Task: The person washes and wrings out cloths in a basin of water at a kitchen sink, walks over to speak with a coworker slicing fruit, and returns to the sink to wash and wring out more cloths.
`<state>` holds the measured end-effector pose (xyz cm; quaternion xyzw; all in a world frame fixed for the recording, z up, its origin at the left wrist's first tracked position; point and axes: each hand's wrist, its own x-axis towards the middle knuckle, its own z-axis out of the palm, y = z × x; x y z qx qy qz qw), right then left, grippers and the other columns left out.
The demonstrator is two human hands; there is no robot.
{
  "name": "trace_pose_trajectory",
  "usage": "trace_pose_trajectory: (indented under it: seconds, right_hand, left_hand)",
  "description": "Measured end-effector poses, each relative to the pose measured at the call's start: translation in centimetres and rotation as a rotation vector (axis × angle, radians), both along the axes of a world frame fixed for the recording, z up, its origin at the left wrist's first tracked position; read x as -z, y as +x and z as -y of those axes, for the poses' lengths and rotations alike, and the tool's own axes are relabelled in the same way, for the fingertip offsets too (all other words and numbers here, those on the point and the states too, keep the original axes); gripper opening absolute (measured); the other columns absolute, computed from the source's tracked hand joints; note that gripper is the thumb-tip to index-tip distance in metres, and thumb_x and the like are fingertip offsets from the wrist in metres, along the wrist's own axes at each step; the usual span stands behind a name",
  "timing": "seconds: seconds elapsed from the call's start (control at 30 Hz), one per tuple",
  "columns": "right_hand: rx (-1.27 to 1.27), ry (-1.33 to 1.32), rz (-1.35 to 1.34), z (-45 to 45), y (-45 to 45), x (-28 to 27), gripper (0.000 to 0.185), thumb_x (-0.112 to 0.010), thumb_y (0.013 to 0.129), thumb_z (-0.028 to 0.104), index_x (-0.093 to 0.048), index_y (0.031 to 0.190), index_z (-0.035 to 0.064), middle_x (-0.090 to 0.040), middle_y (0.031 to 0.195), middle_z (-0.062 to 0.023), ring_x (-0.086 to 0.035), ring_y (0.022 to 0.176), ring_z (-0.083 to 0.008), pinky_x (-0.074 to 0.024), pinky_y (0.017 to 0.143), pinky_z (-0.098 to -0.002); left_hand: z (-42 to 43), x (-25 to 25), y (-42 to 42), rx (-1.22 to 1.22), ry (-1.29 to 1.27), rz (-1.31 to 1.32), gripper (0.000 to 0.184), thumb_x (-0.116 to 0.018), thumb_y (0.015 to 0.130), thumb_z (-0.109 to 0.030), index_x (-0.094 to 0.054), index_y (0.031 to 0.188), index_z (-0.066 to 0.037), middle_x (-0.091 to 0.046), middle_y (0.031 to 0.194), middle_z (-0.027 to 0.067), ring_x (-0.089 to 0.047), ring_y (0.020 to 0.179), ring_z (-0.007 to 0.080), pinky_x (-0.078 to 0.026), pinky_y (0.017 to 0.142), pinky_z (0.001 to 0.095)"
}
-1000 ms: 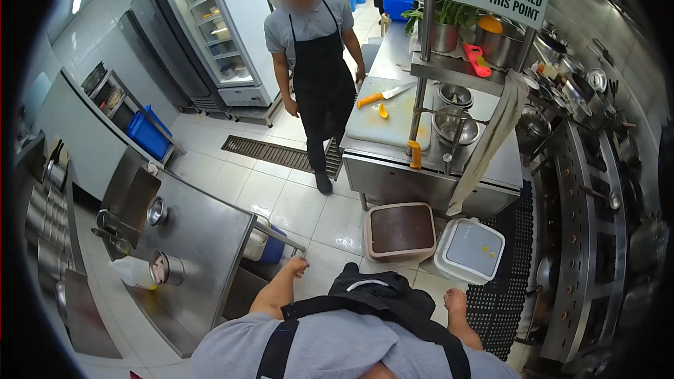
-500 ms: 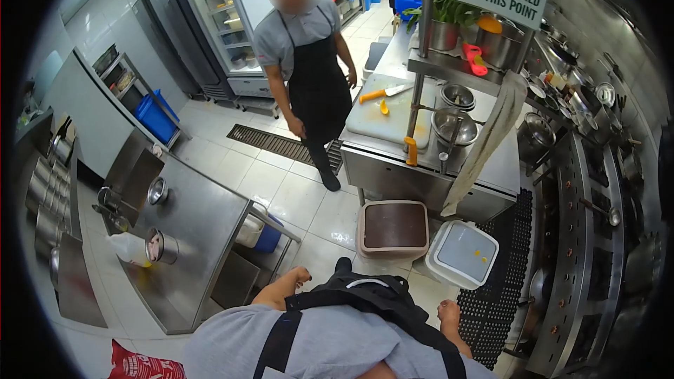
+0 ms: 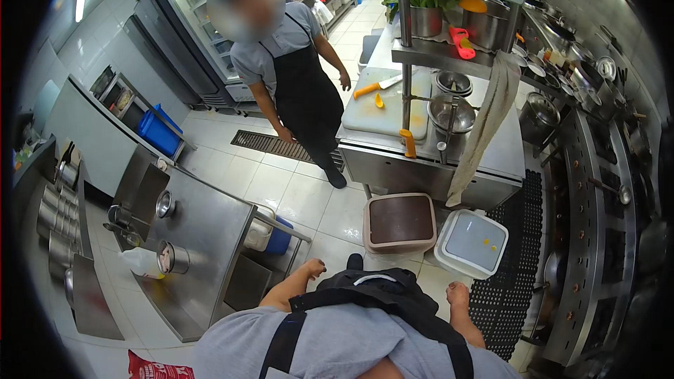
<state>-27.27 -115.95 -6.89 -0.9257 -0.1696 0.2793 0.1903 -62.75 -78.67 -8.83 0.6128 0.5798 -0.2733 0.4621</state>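
Note:
My left hand hangs at my side with its fingers loosely curled and no object showing in it. It is nearest the steel table on the left, apart from its edge. My right hand hangs low on the other side, its fingers folded in, also with nothing visible in them. Beyond it stand a bin with a grey lid, orange scraps on top, and a bin with a brown lid. Neither hand touches the bins.
A co-worker in a black apron stands ahead on the left. The steel counter holds a cutting board, an orange-handled knife and bowls. A hanging cloth drapes at its corner. A stove lines the right.
The camera view has shifted and tilted slightly. The co-worker appears further left and nearer, head leaning. My hands stay low at my sides, a little changed in place.

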Motion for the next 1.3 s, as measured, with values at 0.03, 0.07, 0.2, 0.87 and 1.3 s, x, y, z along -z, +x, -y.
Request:
trace_pose_trajectory:
  seconds: [0.03, 0.07, 0.2, 0.87, 1.3]
  right_hand:
    - [-0.02, -0.003, 0.014, 0.1, 0.2, 0.1, 0.02, -0.057, 0.07, 0.01, -0.067, 0.086, 0.0062, -0.065, 0.089, -0.0162, -0.061, 0.088, -0.0314, -0.0472, 0.082, -0.0386]
    - [-0.039, -0.009, 0.026, 0.1, 0.3, -0.3, 0.02, -0.057, 0.07, 0.01, -0.067, 0.087, 0.0061, -0.065, 0.09, -0.0162, -0.061, 0.088, -0.0314, -0.0473, 0.082, -0.0386]
    - [-0.03, -0.049, 0.031, 0.5, 1.0, -2.1, 0.021, -0.058, 0.07, 0.011, -0.067, 0.087, 0.0058, -0.065, 0.089, -0.0165, -0.061, 0.089, -0.0314, -0.0468, 0.084, -0.0382]
    - [-0.059, -0.064, 0.009, 1.1, 2.6, -0.2, 0.021, -0.059, 0.07, 0.013, -0.067, 0.089, 0.0086, -0.064, 0.094, -0.0155, -0.06, 0.092, -0.0304, -0.0461, 0.086, -0.0375]
    - [-0.063, -0.116, 0.043, 0.4, 2.4, -2.3, 0.023, -0.06, 0.07, 0.014, -0.067, 0.091, 0.0098, -0.064, 0.095, -0.0146, -0.06, 0.092, -0.0298, -0.0466, 0.085, -0.037]
  left_hand:
    - [-0.7, 2.3, -1.0, 0.137, 0.005, 0.056, 0.037, -0.058, 0.072, -0.01, -0.058, 0.109, -0.009, -0.061, 0.083, 0.0081, -0.061, 0.078, 0.0202, -0.056, 0.06, 0.0356]
    - [-0.6, 2.4, -1.2, 0.274, 0.009, 0.11, 0.039, -0.06, 0.07, -0.006, -0.059, 0.109, -0.01, -0.061, 0.087, 0.0077, -0.061, 0.08, 0.0207, -0.056, 0.061, 0.0355]
    - [-0.6, 3.5, -0.6, -0.023, -0.055, 0.018, 0.046, -0.062, 0.064, 0.0, -0.059, 0.108, -0.012, -0.061, 0.095, 0.0064, -0.062, 0.083, 0.0219, -0.057, 0.062, 0.0344]
    - [-1.6, 4.6, 1.2, 0.642, 0.037, 0.044, 0.051, -0.058, 0.061, 0.008, -0.06, 0.109, -0.01, -0.055, 0.111, 0.0081, -0.061, 0.09, 0.0256, -0.058, 0.062, 0.0328]
    - [0.5, 3.2, 1.5, 0.073, -0.024, 0.033, 0.027, -0.056, 0.075, -0.012, -0.062, 0.1, -0.007, -0.062, 0.081, 0.0091, -0.063, 0.071, 0.0222, -0.056, 0.055, 0.0358]
